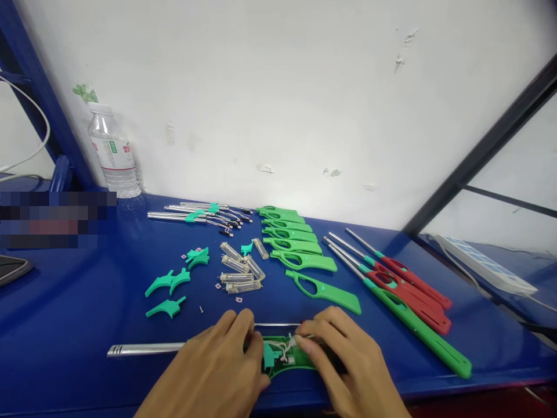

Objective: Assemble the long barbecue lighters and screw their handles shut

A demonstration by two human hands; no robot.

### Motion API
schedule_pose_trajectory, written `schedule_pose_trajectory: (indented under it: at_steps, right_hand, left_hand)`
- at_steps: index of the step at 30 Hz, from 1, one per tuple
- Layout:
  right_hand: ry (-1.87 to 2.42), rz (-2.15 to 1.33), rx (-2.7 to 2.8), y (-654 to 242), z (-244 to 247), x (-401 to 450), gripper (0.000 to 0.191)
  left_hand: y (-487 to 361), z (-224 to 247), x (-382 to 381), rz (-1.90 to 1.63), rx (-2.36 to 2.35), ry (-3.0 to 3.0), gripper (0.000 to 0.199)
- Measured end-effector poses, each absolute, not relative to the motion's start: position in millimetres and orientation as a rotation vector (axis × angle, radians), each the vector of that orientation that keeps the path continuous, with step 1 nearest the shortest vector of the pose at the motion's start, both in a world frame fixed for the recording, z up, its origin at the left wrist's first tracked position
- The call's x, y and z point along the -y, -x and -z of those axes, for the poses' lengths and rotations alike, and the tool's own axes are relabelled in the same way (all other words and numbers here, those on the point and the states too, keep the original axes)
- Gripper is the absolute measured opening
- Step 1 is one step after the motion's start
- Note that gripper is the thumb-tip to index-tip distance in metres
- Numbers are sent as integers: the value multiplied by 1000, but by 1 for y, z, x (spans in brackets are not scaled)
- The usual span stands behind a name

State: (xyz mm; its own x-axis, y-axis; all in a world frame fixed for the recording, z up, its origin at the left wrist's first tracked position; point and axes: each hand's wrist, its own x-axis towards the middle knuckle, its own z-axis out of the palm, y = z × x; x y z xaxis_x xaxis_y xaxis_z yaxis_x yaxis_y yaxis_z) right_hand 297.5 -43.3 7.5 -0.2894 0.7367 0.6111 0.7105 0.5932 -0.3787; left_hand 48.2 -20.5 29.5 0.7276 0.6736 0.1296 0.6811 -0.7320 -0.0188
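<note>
Near the front edge of the blue table, a green lighter half-shell [296, 355] lies open, with white wires and a teal trigger [270, 356] inside. A metal tube [145, 349] extends from it to the left, partly hidden by my left hand [217, 360]. That hand's fingers are bent around the shell's left part, by the trigger. My right hand [343, 354] has its thumb and index finger together at the wires and a small whitish part [292, 340]. A thin metal rod [277, 324] lies behind the shell, between both hands.
Clear fuel tanks [240, 286], teal triggers [166, 307], and metal tube assemblies [187, 216] lie behind. Green shells [333, 295] stand in a row. Finished-looking red lighters [411, 299] and a green one [418, 326] lie right. A bottle [114, 154] is at back left; a power strip [487, 264] right.
</note>
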Motion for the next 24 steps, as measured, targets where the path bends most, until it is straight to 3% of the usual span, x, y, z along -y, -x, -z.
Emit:
schedule_pose_trajectory:
  at_steps: [3,12,24]
  right_hand:
    - [1187,-21,2039,-298,-5,43,35]
    - [1171,58,2064,-298,-6,41,36]
    - [1139,56,2100,-297,-2,40,37]
  left_hand:
    - [-48,-33,18,223,1150,2899,49]
    - [-45,-30,15,358,1246,3037,57]
    - [-36,-26,10,472,1185,3140,53]
